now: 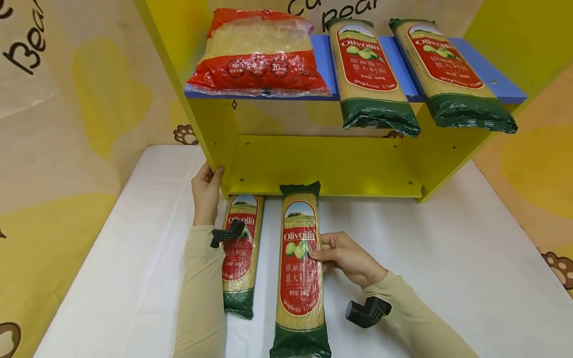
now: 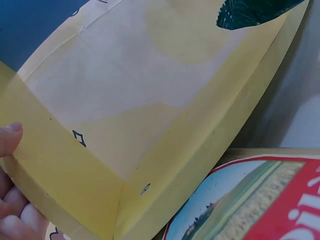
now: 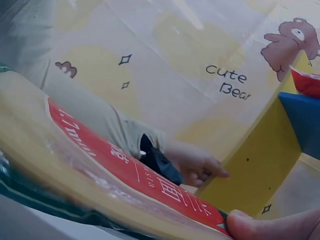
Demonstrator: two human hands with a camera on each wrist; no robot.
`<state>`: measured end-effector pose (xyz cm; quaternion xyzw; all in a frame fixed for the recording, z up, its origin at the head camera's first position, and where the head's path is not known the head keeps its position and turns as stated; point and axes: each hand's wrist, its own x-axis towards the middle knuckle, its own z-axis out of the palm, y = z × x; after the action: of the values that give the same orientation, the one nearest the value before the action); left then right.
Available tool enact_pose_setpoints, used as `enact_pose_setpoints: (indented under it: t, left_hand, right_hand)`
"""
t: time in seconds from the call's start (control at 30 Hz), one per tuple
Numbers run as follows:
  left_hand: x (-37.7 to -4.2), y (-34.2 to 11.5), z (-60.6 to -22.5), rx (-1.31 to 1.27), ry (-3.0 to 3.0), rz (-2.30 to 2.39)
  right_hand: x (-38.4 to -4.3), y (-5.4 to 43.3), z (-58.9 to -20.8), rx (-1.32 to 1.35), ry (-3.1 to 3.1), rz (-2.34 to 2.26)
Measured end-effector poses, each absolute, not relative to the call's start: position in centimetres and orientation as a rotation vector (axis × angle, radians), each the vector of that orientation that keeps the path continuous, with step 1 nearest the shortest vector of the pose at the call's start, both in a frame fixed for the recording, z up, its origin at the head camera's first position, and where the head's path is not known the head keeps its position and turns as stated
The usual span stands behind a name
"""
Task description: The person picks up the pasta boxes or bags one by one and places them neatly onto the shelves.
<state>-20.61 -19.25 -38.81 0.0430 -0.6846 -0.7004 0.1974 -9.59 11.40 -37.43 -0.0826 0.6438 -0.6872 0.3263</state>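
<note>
My right hand (image 1: 351,257) grips a spaghetti pack (image 1: 301,268) by its right edge, thumb on the front label, in front of the shelf. The pack stands lengthwise, its green top end overlapping the shelf's lower front edge in the head view. My left hand (image 1: 207,191) holds the left side panel (image 1: 210,149) of the yellow shelf, thumb on the inner face and fingers curled round outside, as the left wrist view also shows. Below that hand a second spaghetti pack (image 1: 240,278) lies on the white table, partly hidden by my left forearm.
On the blue upper board (image 1: 320,54) sit a red and clear pasta bag (image 1: 264,54) and two spaghetti packs, a middle one (image 1: 369,69) and a right one (image 1: 447,69), overhanging the front edge. The yellow lower board (image 1: 322,164) is bare. White cloth covers the table (image 1: 447,278).
</note>
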Motion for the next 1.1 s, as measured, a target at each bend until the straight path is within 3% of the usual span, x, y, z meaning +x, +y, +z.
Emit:
enact_pose_setpoints:
  t: [1.1]
  left_hand:
    - [-20.4, -19.1, -38.9, 0.153, -1.912, -1.961]
  right_hand:
    - [-17.9, 11.6, -37.9, -0.099, 1.876, -1.785]
